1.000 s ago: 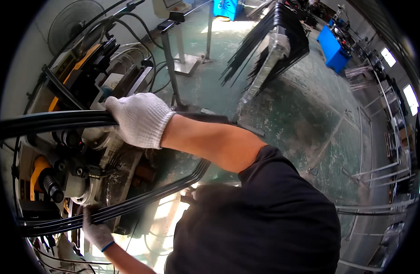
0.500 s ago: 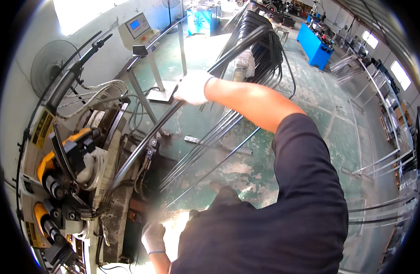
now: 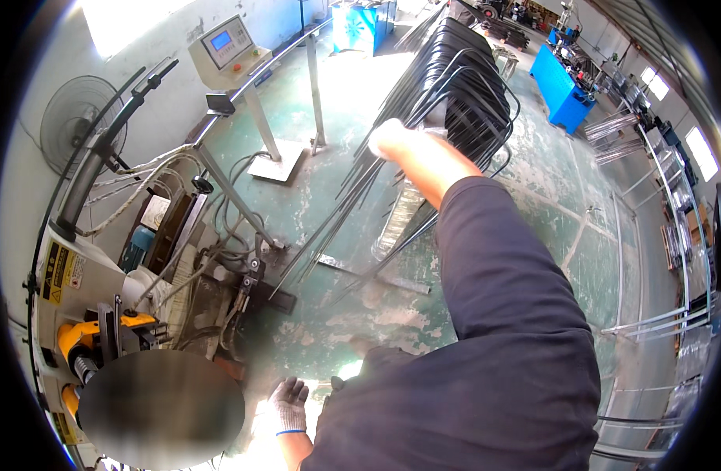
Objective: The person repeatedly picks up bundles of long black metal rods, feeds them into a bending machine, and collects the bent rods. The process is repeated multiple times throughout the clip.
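My right hand (image 3: 388, 141), in a white glove, reaches out to the near side of a large stack of bent black metal tubes (image 3: 462, 86). Thin straight tube ends (image 3: 321, 228) slant down and left from below that hand. Motion blur hides its fingers, so I cannot make out whether it grips a tube. Low in the view, beside my body, my left hand (image 3: 288, 400) wears a pale knitted glove with a blue cuff edge. Its fingers are apart and hold nothing.
A machine with orange-yellow parts (image 3: 78, 337) and hoses stands left, partly covered by a dark blurred oval (image 3: 160, 408). Behind it are a control box (image 3: 229, 51) on a post, a metal rail (image 3: 313, 94) and a fan (image 3: 82, 125). A blue workbench (image 3: 560, 86) stands far right.
My right hand has moved right and away from the machine to the stack. The long tube that slanted from it to the machine is gone from there. My left hand has shifted slightly right.
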A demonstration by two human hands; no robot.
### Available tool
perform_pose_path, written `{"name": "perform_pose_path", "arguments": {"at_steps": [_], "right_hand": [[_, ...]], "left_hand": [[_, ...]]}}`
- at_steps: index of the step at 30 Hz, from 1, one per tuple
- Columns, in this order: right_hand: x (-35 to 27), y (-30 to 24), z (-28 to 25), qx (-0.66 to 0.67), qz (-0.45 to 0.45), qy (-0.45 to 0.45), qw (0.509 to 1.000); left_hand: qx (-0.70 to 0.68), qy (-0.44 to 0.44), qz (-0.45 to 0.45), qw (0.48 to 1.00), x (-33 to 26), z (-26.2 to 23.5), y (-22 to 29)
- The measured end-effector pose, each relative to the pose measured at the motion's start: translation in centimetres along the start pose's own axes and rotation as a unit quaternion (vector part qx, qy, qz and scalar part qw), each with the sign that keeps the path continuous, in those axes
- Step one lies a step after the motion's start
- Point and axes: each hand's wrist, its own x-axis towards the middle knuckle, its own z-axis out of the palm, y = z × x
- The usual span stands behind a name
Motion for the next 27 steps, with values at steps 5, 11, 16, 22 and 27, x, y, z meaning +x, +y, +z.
{"name": "perform_pose_path", "arguments": {"at_steps": [5, 11, 16, 22, 27], "right_hand": [[1.8, 7.7, 0.8, 0.049, 0.043, 0.089, 0.994], [-1.7, 11.5, -1.2, -0.051, 0.200, 0.168, 0.964], [-4.1, 12.9, -4.5, 0.063, 0.176, 0.106, 0.977], [-3.0, 14.0, -4.5, -0.009, 0.175, 0.048, 0.983], [1.4, 4.7, -8.9, 0.140, 0.125, 0.266, 0.946]], "left_hand": [[0.039, 0.058, 0.044, 0.997, 1.8, -1.6, 0.4], [-0.073, -0.128, -0.017, 0.989, 3.1, -1.1, -0.3], [-0.064, -0.052, 0.038, 0.996, 0.9, -2.0, -1.9], [-0.043, 0.064, 0.118, 0.990, -2.8, -8.1, -2.2], [-0.222, 0.077, 0.132, 0.963, -6.6, -16.1, -4.2]]}}
